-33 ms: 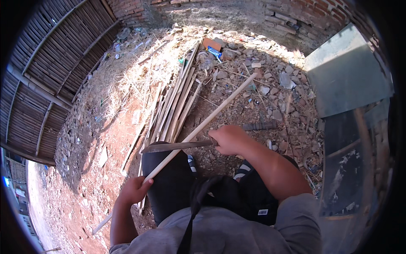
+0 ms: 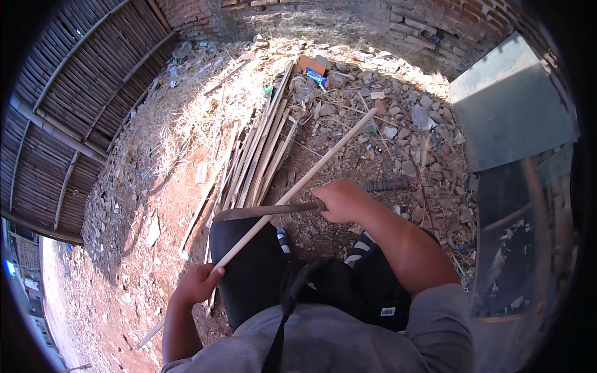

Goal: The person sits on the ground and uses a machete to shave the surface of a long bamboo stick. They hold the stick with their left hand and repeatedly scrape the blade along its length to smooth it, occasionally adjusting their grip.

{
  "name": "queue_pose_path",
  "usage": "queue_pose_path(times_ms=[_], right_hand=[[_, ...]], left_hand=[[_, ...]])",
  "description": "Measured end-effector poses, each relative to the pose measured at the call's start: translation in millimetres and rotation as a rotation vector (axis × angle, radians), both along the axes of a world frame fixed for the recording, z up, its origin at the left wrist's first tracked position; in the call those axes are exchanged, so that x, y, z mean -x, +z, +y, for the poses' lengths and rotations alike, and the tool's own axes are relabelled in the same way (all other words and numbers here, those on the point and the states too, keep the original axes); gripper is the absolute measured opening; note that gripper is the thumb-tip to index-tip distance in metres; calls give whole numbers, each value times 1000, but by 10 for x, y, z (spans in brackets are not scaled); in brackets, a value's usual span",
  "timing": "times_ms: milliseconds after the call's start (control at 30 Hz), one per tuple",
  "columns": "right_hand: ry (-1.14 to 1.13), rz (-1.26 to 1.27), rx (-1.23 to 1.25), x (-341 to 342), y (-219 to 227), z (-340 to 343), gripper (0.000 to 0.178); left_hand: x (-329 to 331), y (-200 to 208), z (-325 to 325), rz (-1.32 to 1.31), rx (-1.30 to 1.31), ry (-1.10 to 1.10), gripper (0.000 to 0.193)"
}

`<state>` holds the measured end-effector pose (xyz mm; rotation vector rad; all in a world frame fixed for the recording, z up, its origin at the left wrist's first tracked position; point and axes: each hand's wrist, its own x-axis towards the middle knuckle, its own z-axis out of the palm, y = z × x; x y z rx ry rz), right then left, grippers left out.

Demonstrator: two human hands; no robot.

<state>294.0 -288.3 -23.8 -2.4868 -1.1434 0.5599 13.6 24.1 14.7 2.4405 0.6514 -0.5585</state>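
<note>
My left hand (image 2: pixel 198 284) is closed around the lower part of a long, pale wooden pole (image 2: pixel 319 165). The pole slants from beside my left forearm, over my left thigh, to a far end above the rubble. In my closed right hand (image 2: pixel 339 201) is the handle of a machete (image 2: pixel 264 212), mostly hidden by the fingers. Its dark, broad blade points left and crosses the pole above my left knee. The blade appears to lie against the pole, though the exact contact cannot be made out.
Long split wooden strips (image 2: pixel 261 155) lie piled on the ground ahead. A dark, ridged cylindrical piece (image 2: pixel 387 184) rests beyond my right hand. Stones and litter (image 2: pixel 404 133) cover the ground up to a brick wall (image 2: pixel 348 28). A bamboo wall (image 2: pixel 74 93) stands left, grey panels (image 2: pixel 516 105) right.
My right hand and the machete have shifted slightly up and to the right along the pole. The left hand and the pole have barely moved.
</note>
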Motion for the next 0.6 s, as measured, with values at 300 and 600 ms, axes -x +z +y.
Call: queue_pose_path(times_ms=[300,600], right_hand=[[-113,15,-4,-288,-171,-245,30],[-471,119,-91,-682,-247,-541,51]], left_hand=[[549,8,199,79,78,73,59],[523,-126,250,86,65,69,55]])
